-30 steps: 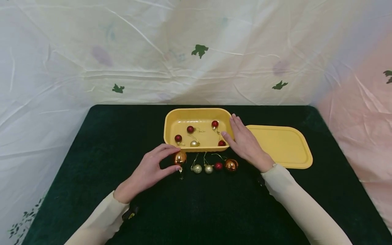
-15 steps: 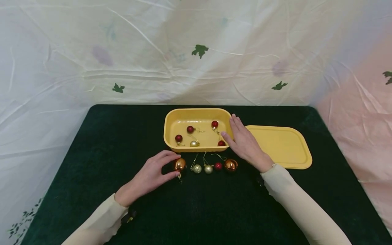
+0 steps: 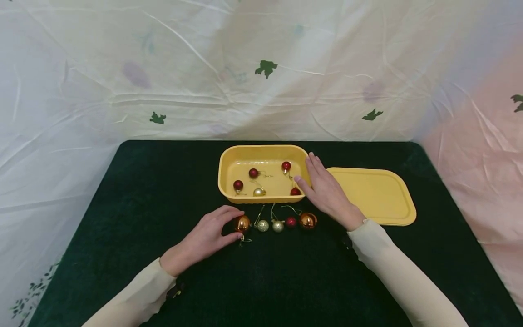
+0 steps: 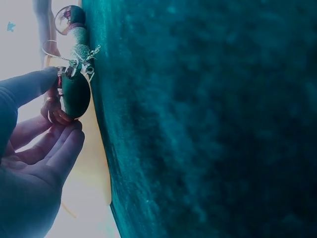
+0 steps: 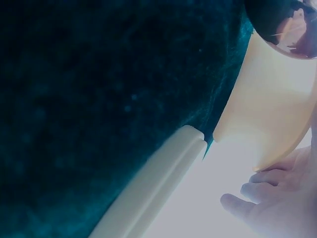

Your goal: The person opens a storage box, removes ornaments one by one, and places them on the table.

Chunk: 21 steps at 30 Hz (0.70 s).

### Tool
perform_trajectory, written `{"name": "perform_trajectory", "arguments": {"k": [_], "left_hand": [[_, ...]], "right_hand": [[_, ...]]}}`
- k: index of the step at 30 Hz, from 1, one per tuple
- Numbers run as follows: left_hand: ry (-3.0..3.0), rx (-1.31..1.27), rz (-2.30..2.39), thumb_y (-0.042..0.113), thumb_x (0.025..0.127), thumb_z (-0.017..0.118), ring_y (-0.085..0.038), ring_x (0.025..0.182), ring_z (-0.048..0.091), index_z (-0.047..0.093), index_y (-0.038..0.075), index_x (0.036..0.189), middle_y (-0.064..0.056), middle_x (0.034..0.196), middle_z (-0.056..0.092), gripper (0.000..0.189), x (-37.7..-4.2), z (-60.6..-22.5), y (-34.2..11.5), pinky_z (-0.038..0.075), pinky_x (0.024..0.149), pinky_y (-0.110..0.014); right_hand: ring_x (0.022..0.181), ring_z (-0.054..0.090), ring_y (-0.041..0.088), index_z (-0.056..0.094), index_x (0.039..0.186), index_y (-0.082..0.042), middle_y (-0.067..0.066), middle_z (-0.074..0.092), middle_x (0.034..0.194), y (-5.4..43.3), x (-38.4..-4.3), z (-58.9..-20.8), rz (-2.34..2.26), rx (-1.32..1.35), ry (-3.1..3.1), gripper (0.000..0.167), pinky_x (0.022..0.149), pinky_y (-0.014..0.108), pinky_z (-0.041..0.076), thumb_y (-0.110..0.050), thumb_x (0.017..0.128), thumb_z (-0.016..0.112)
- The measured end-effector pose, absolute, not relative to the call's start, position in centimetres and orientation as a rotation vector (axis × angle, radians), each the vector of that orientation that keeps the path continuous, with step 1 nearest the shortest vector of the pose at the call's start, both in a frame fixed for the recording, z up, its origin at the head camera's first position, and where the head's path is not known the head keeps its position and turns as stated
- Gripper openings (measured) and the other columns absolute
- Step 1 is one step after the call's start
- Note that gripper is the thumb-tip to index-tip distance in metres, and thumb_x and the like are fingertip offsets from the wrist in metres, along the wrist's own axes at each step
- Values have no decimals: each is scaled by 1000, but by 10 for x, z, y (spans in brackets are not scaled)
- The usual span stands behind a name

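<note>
My left hand (image 3: pixel 208 234) pinches a shiny copper Christmas bauble (image 3: pixel 242 224) between thumb and fingertips, its hanging loop pointing toward me. In the left wrist view the same bauble (image 4: pixel 76 95) is near the dark cloth, fingers along one side and thumb by its cap. Just right of it lie two gold glitter baubles (image 3: pixel 263 225), a small red bauble (image 3: pixel 291 222) and a second copper bauble (image 3: pixel 308 220) in a row. Behind them stands a yellow box (image 3: pixel 261 199). Against its right end rests my right hand (image 3: pixel 330 193), fingers straight, thumb over the rim.
Inside the box are several small red baubles (image 3: pixel 254 173) and a gold one (image 3: pixel 259 192). A yellow lid (image 3: pixel 377 195) lies flat to the right of the box, partly behind the right forearm. Dark green cloth (image 3: pixel 261 281) covers the table. A patterned white curtain (image 3: pixel 196 68) hangs behind.
My left hand has brought the copper bauble toward me, away from the box's front wall, then slightly right, level with the row. The right hand has stayed at the box.
</note>
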State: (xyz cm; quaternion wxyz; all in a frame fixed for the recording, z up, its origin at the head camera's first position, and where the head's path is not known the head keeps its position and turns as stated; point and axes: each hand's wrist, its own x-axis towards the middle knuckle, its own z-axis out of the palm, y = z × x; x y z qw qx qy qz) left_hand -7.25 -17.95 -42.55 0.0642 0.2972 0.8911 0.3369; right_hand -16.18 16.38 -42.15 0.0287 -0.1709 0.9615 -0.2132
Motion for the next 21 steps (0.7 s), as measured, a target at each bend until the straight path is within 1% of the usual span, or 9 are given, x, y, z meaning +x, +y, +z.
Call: {"name": "perform_trajectory", "arguments": {"k": [5,8,12,13,15,19,21], "left_hand": [[2711,902,1005,30,92,79,-21,109,68,63,5,137,-11,129,64,53,-75,-435,-182,59,87,-42],[2713,862,962,29,92,78,-21,110,68,63,5,138,-12,130,64,54,-74,-434,-182,59,88,-41],[2706,786,907,25,89,81,-25,120,65,59,3,142,-15,140,60,61,-69,-421,-179,56,96,-46],[2707,821,921,29,91,80,-26,124,63,56,4,145,-15,143,57,64,-70,-427,-182,55,99,-45],[2722,824,928,31,90,80,-28,129,60,55,4,147,-15,147,55,68,-68,-427,-183,54,101,-48],[2777,840,933,36,92,78,-27,132,57,54,9,149,-12,150,54,68,-63,-423,-184,52,103,-49],[2826,840,911,35,93,78,-26,131,58,56,10,148,-10,148,56,65,-58,-413,-181,53,102,-50]], "right_hand": [[158,10,35,15,163,5,19,7,172,164,-162,-420,-659,-525,2957,86,125,54,18,-59,108,35],[158,10,34,14,163,4,19,7,172,164,-162,-419,-661,-521,2950,86,125,54,17,-59,108,36],[158,10,35,15,163,4,19,8,172,164,-163,-419,-666,-519,2948,87,125,55,18,-60,108,36],[158,10,35,15,163,4,19,8,172,163,-162,-418,-668,-516,2947,87,125,54,18,-60,108,36],[158,11,34,16,163,4,19,8,172,163,-162,-418,-670,-512,2949,87,125,54,18,-60,108,36],[158,11,33,16,163,3,18,8,172,163,-162,-417,-669,-507,2949,86,125,53,19,-60,108,36],[158,10,34,16,163,4,19,8,172,163,-162,-417,-668,-513,2947,86,125,53,19,-60,108,36]]}}
